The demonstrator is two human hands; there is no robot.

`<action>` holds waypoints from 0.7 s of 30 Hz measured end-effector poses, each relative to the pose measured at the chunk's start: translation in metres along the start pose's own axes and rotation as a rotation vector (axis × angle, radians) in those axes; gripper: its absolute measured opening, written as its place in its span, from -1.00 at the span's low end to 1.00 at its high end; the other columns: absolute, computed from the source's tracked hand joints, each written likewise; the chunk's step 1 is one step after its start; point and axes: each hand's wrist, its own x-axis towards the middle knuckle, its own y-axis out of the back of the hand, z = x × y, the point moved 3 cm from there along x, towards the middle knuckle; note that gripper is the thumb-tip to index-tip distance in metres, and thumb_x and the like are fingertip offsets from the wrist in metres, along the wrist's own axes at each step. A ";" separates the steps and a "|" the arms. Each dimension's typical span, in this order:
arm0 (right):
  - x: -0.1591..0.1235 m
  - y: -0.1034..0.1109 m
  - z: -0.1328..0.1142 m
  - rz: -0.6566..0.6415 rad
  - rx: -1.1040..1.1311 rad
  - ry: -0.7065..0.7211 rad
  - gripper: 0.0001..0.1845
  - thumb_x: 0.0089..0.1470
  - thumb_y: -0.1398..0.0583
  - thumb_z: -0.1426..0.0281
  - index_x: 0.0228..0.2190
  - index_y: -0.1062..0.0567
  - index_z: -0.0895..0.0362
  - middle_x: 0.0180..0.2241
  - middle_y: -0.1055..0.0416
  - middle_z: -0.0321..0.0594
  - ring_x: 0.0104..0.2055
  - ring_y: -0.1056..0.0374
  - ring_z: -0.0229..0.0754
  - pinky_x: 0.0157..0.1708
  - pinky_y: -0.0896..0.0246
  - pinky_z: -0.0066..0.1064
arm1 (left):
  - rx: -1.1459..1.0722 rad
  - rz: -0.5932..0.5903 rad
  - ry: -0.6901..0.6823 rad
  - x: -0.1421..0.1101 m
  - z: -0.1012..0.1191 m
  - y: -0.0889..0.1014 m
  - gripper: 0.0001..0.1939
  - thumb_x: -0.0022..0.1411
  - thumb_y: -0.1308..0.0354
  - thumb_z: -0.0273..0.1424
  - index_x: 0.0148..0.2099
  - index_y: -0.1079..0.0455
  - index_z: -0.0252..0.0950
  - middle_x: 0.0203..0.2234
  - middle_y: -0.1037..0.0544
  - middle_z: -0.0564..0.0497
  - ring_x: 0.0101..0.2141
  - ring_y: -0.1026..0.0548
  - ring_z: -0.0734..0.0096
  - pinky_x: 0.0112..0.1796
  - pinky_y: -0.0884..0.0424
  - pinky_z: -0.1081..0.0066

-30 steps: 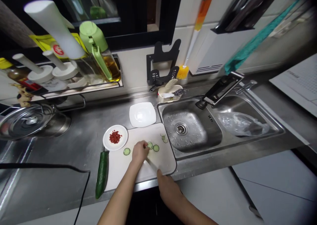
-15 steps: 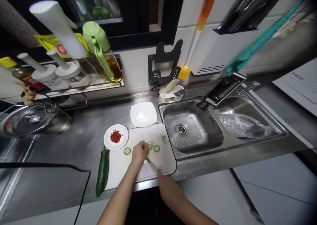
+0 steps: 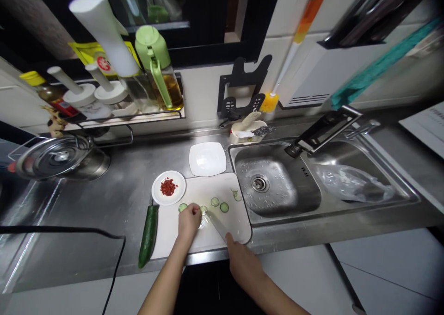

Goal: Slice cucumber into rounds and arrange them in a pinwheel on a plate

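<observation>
My right hand grips a knife, whose blade points up and left across the white cutting board. My left hand is closed, fingertips together beside the blade's tip; whatever they hold is hidden. One cucumber slice lies by those fingertips, at the knife tip. Further right on the board are two more slices, one cucumber slice and another cucumber slice. Partly behind my left hand is a further cucumber slice. Thin green peel pieces lie at the board's right edge.
A whole cucumber lies left of the board. Behind are a plate of chopped red pieces and a white square dish. The sink adjoins at right. A lidded pot and a black cable are on the left.
My left hand has shifted left along the board, away from the right-hand slices. A slice now shows between its fingertips and those slices. The knife is still in my right hand; the view has shifted slightly.
</observation>
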 end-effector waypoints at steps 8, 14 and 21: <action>0.008 0.009 -0.020 0.069 -0.012 -0.007 -0.40 0.05 0.16 0.72 0.14 -0.16 0.30 -0.23 -0.44 0.10 -0.17 -0.40 -0.05 -0.24 -0.24 -0.36 | 0.016 0.008 -0.007 0.001 -0.002 0.000 -0.85 0.04 -0.04 -0.42 -0.39 -0.45 -0.25 -0.53 -0.51 0.06 -0.48 -0.45 0.45 -0.40 -0.24 0.51; 0.009 0.009 -0.022 0.059 -0.005 -0.016 -0.43 0.05 0.15 0.69 0.11 -0.18 0.28 -0.22 -0.44 0.07 -0.16 -0.39 -0.11 -0.23 -0.23 -0.42 | 0.039 0.011 -0.017 0.002 -0.002 -0.001 -0.83 0.06 -0.03 -0.41 -0.42 -0.46 -0.25 -0.57 -0.50 0.06 -0.52 -0.43 0.46 -0.42 -0.22 0.51; 0.013 0.008 -0.022 0.061 -0.007 -0.013 -0.38 0.04 0.18 0.72 0.14 -0.16 0.30 -0.23 -0.45 0.09 -0.18 -0.40 -0.04 -0.27 -0.24 -0.36 | 0.048 0.000 -0.002 0.003 -0.003 -0.001 -0.82 0.07 -0.03 -0.40 -0.43 -0.46 -0.25 -0.57 -0.50 0.06 -0.50 -0.43 0.46 -0.40 -0.22 0.51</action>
